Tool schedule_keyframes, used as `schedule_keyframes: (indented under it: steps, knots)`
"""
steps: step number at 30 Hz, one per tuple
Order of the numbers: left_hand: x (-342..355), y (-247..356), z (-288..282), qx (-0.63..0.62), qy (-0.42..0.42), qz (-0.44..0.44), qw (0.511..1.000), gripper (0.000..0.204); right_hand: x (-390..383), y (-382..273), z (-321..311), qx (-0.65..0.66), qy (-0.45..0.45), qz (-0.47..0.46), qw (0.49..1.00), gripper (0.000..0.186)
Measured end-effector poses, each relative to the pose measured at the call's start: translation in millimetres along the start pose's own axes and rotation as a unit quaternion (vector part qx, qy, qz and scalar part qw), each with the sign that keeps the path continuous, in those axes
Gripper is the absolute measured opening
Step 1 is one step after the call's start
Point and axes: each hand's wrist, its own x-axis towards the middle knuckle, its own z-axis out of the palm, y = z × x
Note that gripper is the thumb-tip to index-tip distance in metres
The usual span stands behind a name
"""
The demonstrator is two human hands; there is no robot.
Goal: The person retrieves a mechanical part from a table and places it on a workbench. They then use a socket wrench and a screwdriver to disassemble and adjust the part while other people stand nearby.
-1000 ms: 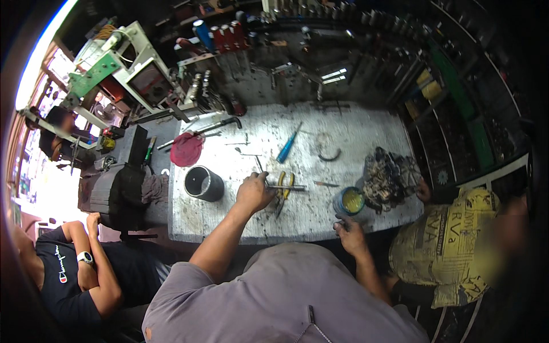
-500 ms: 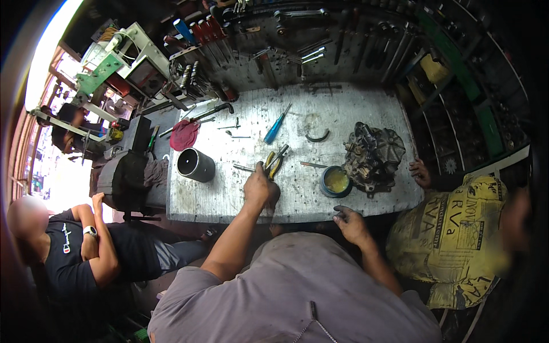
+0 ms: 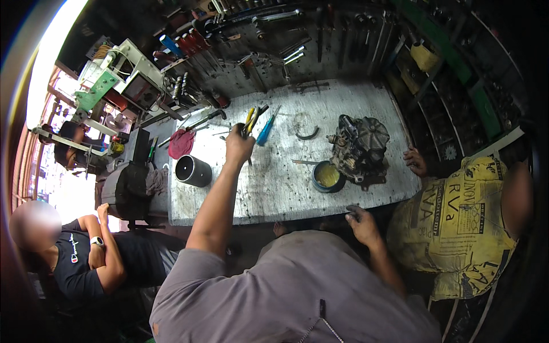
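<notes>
Over the left middle of the bench, my left hand (image 3: 240, 147) is closed round yellow-handled pliers (image 3: 250, 118). A dark tool end pokes up beside them, its kind unclear. Close to the right of this hand lies a blue screwdriver (image 3: 265, 132). Low at the bench's front edge, my right hand (image 3: 363, 226) holds nothing, its fingers loosely apart. Beyond it stand a blue tub (image 3: 327, 176) of yellowish grease and a dark, greasy metal assembly (image 3: 363, 148). A curved black piece (image 3: 308, 134) lies behind the tub, and a thin stick (image 3: 305, 162) lies at its left.
A dark hollow cylinder (image 3: 193, 171) stands at the bench's left front, near a red rag (image 3: 181, 144). A co-worker in a yellow printed garment (image 3: 452, 228) rests a hand (image 3: 415, 162) by the right edge. Another person (image 3: 86, 257) is at left. Tools hang along the back.
My left hand has moved away from me and slightly left, lifting the pliers off the bench's middle. My right hand has shifted slightly right. The camera's view has shifted a little.
</notes>
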Motion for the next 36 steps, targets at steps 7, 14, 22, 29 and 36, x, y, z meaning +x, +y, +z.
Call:
schedule_keyframes:
  steps: [7, 14, 22, 29, 36]
  knots:
    - [81.0, -30.7, 43.1, 0.119, -0.126, 0.039, 0.984, 0.052, -14.3, -16.1, 27.4, -0.029, 0.058, -0.004, 0.998, 0.039]
    - [-24.7, -5.8, 45.1, 0.098, -0.248, 0.314, 0.911, 0.046, -37.0, -14.8, 61.6, -0.010, 0.101, 0.063, 0.993, 0.038]
    - [-114.1, -10.8, 39.6, 0.033, -0.320, 0.354, 0.878, 0.015, -15.4, -70.7, 89.1, -0.036, 0.060, 0.052, 0.996, 0.037]
    - [-48.2, -68.6, -8.9, 0.017, -0.168, -0.004, 0.986, 0.032, 48.8, -137.3, 118.9, -0.116, -0.045, -0.075, 0.989, 0.037]
    - [-0.3, -122.6, -42.4, 0.004, -0.012, 0.088, 0.996, 0.048, 168.4, -160.5, 146.8, -0.443, 0.001, -0.184, 0.877, 0.021]
